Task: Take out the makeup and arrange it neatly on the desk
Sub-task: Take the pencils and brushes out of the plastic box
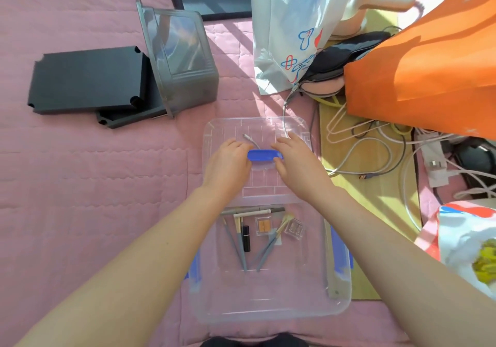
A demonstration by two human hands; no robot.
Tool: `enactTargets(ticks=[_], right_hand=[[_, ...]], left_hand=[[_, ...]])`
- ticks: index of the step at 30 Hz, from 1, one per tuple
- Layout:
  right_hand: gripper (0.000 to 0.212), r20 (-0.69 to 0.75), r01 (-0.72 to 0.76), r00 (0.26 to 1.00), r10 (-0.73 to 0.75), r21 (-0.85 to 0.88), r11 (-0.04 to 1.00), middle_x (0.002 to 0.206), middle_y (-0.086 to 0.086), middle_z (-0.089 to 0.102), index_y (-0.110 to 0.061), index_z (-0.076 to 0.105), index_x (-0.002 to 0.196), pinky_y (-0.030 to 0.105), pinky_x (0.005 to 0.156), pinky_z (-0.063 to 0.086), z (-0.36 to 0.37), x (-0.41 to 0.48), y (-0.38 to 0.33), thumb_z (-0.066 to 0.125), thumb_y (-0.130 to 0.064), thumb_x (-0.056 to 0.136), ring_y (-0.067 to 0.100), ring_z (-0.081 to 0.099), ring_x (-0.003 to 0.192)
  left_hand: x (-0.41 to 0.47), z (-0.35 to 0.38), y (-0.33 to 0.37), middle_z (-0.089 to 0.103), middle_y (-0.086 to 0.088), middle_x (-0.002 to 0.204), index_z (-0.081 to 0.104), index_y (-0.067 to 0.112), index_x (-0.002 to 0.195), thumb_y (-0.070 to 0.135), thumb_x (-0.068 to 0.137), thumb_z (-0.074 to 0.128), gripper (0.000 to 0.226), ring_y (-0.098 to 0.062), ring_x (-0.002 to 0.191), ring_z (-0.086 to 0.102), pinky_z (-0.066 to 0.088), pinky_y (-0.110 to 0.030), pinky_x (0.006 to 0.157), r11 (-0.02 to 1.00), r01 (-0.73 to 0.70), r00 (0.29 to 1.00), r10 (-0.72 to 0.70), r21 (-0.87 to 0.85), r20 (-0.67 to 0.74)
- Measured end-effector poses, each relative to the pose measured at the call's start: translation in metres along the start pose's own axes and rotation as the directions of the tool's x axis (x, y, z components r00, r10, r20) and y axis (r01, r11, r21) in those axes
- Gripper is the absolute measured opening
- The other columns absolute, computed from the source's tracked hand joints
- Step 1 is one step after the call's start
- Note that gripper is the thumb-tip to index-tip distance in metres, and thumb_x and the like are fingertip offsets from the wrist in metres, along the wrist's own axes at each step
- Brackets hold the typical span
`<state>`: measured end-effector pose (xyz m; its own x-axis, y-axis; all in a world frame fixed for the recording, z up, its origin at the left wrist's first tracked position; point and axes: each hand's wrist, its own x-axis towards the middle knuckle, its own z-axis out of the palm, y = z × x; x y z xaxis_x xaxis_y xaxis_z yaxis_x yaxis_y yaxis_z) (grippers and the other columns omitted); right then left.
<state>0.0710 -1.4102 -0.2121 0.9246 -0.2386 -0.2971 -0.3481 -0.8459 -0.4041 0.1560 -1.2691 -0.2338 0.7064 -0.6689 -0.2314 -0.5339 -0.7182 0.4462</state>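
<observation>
Both hands grip the blue handle (264,155) on a clear lid (222,132): the left hand (228,164) has its fingers curled over the handle's left end, and the right hand (295,159) pinches the right end between thumb and fingers. I cannot tell whether the lid is lifted or resting.

Nearest the person, a clear plastic box (268,309) sits open on a pink quilt (94,172), with a blue clip (339,252) on each side. The makeup is all inside it, at the far end of the floor: grey-handled brushes (233,242), a black lipstick (246,238) between them, a small orange eyeshadow pan (261,223), a clear compact (295,228) just right of it, and long pencils (252,211) lying crosswise along the far wall.

The lid's near edge meets the box's far rim. To the right, loose cables (375,142) tangle over a yellow board (370,191).

Farther back on the left lie 2 black trays (88,78), stacked askew, touching a grey bin (177,59) tipped on its side. On the right stand a white printed bag (292,24) and an orange bag (429,65).
</observation>
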Motion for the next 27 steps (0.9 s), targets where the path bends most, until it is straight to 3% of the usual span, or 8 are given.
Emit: enactTargets(ticks=[3,6,9,12,17,20,24,27], right_hand=[[0.032,-0.056,0.029,0.998,-0.028,0.02,0.999,0.127,0.016,0.059,0.001,0.059,0.122,0.031,0.117,0.016,-0.002,-0.024,-0.008,0.05,-0.007,0.093,0.033,0.045,0.127],[0.028,-0.148,0.06,0.987,-0.058,0.014,0.998,0.122,0.018,0.062,0.002,0.063,0.115,0.035,0.113,0.024,-0.002,-0.054,-0.015,0.055,-0.006,0.09,0.036,0.05,0.125],[0.028,-0.172,0.047,0.984,-0.041,0.032,0.998,0.128,0.013,0.059,-0.002,0.062,0.118,0.04,0.111,0.031,-0.002,-0.085,-0.022,0.056,-0.009,0.092,0.033,0.042,0.133],[0.029,-0.172,0.05,0.984,-0.041,0.053,0.997,0.128,0.011,0.059,-0.004,0.061,0.12,0.03,0.111,0.025,0.0,-0.115,-0.028,0.054,-0.011,0.092,0.032,0.041,0.134],[0.032,-0.122,0.008,0.993,0.006,0.11,0.994,0.123,0.009,0.061,-0.004,0.062,0.118,0.026,0.111,0.022,0.017,-0.163,-0.035,0.049,-0.017,0.091,0.03,0.044,0.132],[0.031,-0.031,-0.032,0.999,0.036,0.117,0.993,0.129,0.007,0.057,-0.005,0.059,0.124,0.033,0.114,0.026,0.035,-0.182,-0.031,0.05,-0.016,0.096,0.027,0.036,0.137],[0.039,0.13,-0.112,0.987,0.099,0.099,0.989,0.141,0.003,0.047,-0.011,0.047,0.136,0.029,0.115,0.018,0.051,-0.191,-0.027,0.045,-0.023,0.099,0.021,0.025,0.142],[0.04,0.194,-0.178,0.968,0.159,0.087,0.98,0.139,0.006,0.048,-0.009,0.046,0.137,0.031,0.112,0.024,0.058,-0.187,-0.022,0.045,-0.022,0.098,0.023,0.032,0.136]], left_hand=[[-0.025,-0.008,0.005,0.073,-0.009,0.092,0.071,0.004,0.101,0.0,0.076,0.053,0.031,-0.034,0.097,0.066,0.056,-0.04,0.075,0.992,-0.124,0.974,0.124,0.015,-0.188],[-0.053,-0.013,0.008,0.073,-0.009,0.098,0.071,0.003,0.101,0.002,0.076,0.052,0.031,-0.038,0.103,0.064,0.052,-0.045,0.087,0.987,-0.139,0.958,0.154,0.078,-0.242],[-0.083,-0.018,0.011,0.071,-0.008,0.104,0.069,0.005,0.106,-0.004,0.075,0.063,0.033,-0.037,0.112,0.059,0.048,-0.045,0.094,0.99,-0.121,0.955,0.136,0.075,-0.263],[-0.115,-0.021,0.012,0.07,-0.006,0.106,0.068,0.007,0.109,0.001,0.081,0.058,0.03,-0.034,0.117,0.057,0.049,-0.043,0.094,0.993,-0.105,0.951,0.116,0.056,-0.287],[-0.161,-0.01,0.014,0.069,-0.003,0.109,0.068,0.008,0.109,0.015,0.086,0.038,0.038,-0.03,0.117,0.056,0.049,-0.042,0.094,0.996,-0.08,0.969,0.087,0.037,-0.233],[-0.177,0.005,0.014,0.069,-0.003,0.109,0.069,0.008,0.107,0.005,0.084,0.055,0.028,-0.029,0.117,0.057,0.049,-0.039,0.095,0.995,-0.081,0.978,0.091,0.061,-0.186],[-0.187,0.026,0.011,0.071,-0.004,0.104,0.07,0.007,0.102,0.0,0.076,0.069,0.027,-0.032,0.112,0.06,0.053,-0.04,0.087,0.995,-0.077,0.992,0.082,0.061,-0.094],[-0.183,0.04,0.011,0.072,-0.003,0.099,0.071,0.008,0.095,0.001,0.071,0.073,0.026,-0.032,0.107,0.062,0.056,-0.039,0.076,0.996,-0.068,0.997,0.07,0.06,-0.022]])
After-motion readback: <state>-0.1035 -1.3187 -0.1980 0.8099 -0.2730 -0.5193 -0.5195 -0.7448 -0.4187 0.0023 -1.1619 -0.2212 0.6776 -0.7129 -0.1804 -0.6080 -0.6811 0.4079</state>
